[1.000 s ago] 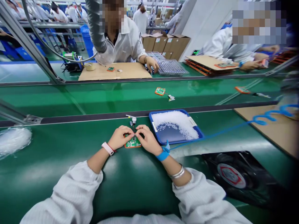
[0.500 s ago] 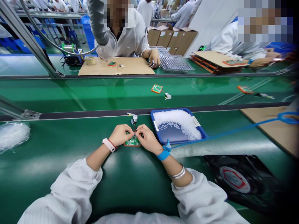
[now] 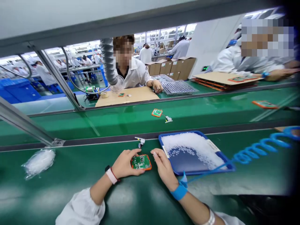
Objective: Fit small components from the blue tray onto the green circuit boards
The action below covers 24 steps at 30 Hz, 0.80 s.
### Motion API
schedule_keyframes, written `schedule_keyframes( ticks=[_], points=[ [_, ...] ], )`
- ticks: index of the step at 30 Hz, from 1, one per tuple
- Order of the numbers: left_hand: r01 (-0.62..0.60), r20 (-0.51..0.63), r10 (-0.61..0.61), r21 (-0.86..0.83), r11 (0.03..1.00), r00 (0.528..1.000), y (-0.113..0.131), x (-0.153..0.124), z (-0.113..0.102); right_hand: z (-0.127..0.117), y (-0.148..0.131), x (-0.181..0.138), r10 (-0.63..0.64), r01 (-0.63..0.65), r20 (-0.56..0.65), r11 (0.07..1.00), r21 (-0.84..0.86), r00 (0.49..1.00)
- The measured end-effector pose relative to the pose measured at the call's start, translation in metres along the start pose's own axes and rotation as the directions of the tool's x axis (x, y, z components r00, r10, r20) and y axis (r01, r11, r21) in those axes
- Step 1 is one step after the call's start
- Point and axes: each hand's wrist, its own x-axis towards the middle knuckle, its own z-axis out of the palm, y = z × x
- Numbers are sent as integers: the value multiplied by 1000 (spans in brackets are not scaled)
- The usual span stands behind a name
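My left hand (image 3: 125, 164) grips a green circuit board (image 3: 141, 162) in an orange frame by its left side, with fingers along the top edge and thumb along the bottom. A small white-and-grey part (image 3: 141, 142) with a yellow spot lies just beyond the board, close to my left fingertips. My right hand (image 3: 165, 168) is apart from the board, to its right, fingers loosely stretched and nothing visible in them. Beside it stands a blue tray (image 3: 173, 172) of small white plastic pieces (image 3: 182, 140). A blue wrist strap (image 3: 179, 191) circles my right wrist.
A coiled blue cord (image 3: 255, 150) runs from the strap across the tray's corner. A clear bag (image 3: 40, 162) lies at left. Beyond the dark rail, another framed board (image 3: 157, 112) with a white part (image 3: 168, 119) lies on the green strip. Co-workers sit opposite, near cardboard sheets (image 3: 138, 95).
My right hand has let go of the board and moved right. My left hand has shifted from pinching at its top to gripping its left side. The camera view has tilted up.
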Motion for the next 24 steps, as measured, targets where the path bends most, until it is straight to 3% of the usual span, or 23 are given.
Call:
schedule_keyframes(
  ticks=[2, 5, 7, 9, 10, 12, 16, 19, 24],
  points=[
    [91, -93, -111, -200, 976, 989, -7, 21, -12, 1, 1, 1, 34, -33, -25, 999, 28, 999],
    [89, -291, -213, -388, 917, 933, -23, 66, -33, 1, 2, 3, 63, -63, -19, 997, 36, 998],
    [37, -480, -196, -320, 947, 855, -35, 97, -44, 1, 1, 4, 58, -57, -25, 998, 36, 998],
    [25, -588, -119, -165, 986, 800, -49, 120, -50, 1, -2, 4, 44, -43, -39, 999, 32, 998],
    [33, -596, -76, -83, 996, 799, -58, 127, -51, 0, -4, 5, 39, -38, -43, 999, 28, 998],
    [77, -534, -33, 60, 995, 845, -77, 132, -50, 0, -7, 5, 37, -36, -41, 999, 13, 999],
    [156, -356, -69, 220, 963, 932, -112, 124, -48, -1, -10, 5, 30, -30, -24, 1000, -4, 999],
    [135, -371, -37, 244, 960, 928, -120, 119, -51, -3, -10, 5, 29, -29, -15, 999, -18, 999],
    [129, -474, 4, 247, 960, 880, -108, 118, -53, -6, -9, 3, 20, -20, -9, 999, -30, 1000]
  ],
)
